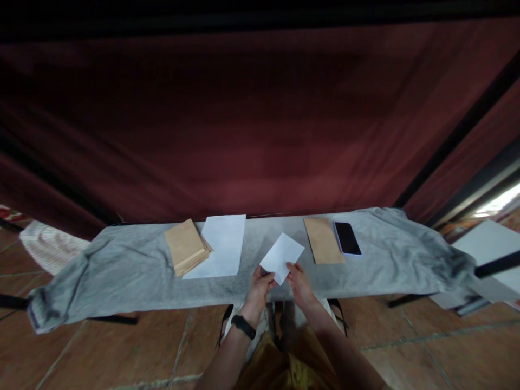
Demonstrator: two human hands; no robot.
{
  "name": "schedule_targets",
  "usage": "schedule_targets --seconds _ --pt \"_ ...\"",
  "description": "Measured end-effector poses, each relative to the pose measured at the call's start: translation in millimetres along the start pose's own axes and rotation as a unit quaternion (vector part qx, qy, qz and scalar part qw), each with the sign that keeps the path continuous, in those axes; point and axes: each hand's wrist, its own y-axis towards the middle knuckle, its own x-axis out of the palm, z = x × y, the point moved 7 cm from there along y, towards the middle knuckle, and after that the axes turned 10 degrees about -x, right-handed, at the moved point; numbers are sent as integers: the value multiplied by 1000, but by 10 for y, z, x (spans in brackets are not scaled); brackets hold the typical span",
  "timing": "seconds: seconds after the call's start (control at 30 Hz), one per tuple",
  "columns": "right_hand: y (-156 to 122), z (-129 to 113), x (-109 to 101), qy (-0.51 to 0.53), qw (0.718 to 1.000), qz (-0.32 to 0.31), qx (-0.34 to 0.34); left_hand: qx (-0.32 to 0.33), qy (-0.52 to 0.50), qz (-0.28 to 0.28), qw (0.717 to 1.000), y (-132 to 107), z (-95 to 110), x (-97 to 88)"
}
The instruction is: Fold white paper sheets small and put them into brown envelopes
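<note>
A folded sheet of white paper (283,255) is held in front of me, tilted, over the near half of the cloth-covered table. My left hand (260,283) pinches its lower left edge, thumb on top. On the lower right edge, my right hand (298,279) grips it the same way. To the right of the paper lies a single brown envelope (324,241). Left of my hands rest larger white sheets (223,246), with a stack of brown envelopes (186,246) partly covering their left side.
A phone (348,238) lies dark-screened beside the single envelope. The grey cloth (134,265) drapes over the narrow table. A dark red panel (260,135) rises directly behind it. At the far right stands a white surface (493,252) with a dark bar across it.
</note>
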Motion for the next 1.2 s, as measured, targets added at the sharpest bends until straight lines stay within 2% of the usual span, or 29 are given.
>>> schedule_targets --seconds 0.1,0.2,0.27,0.37,0.43,0.5,0.57,0.63,0.7,0.73,0.8,0.9,1.07,1.2 --pt "77 31 -257 -41 999 31 -3 32 78 14 996 98 118 -96" --pt "168 28 -495 -109 992 55 -19 72 175 38 981 246 284 -200" --pt "204 12 -579 -159 985 53 -36 98 235 58 965 325 377 -239" --pt "207 -16 -596 -235 969 33 -71 135 304 79 940 371 451 -225" --pt "185 -64 -542 -346 930 2 -123 157 337 91 924 351 461 -188" --pt "150 -110 -454 -479 857 -32 -186 176 359 101 911 308 446 -150" --pt "117 -122 -388 -571 788 -53 -226 206 406 119 882 244 428 -103" --pt "99 -115 -358 -618 745 -65 -241 246 490 153 822 172 405 -37" --pt "94 -108 -344 -643 721 -74 -248 283 575 179 747 115 352 62" --pt "93 -107 -340 -649 714 -77 -251 296 601 179 720 101 310 116" --pt "96 -111 -334 -652 708 -81 -258 318 628 155 693 91 207 234" --pt "106 -130 -344 -651 706 -81 -268 336 639 115 682 103 58 371" --pt "129 -159 -354 -656 701 -69 -273 328 659 105 669 142 -53 429" --pt "87 -123 -103 -619 705 -108 -328 324 669 93 663 158 -67 429"
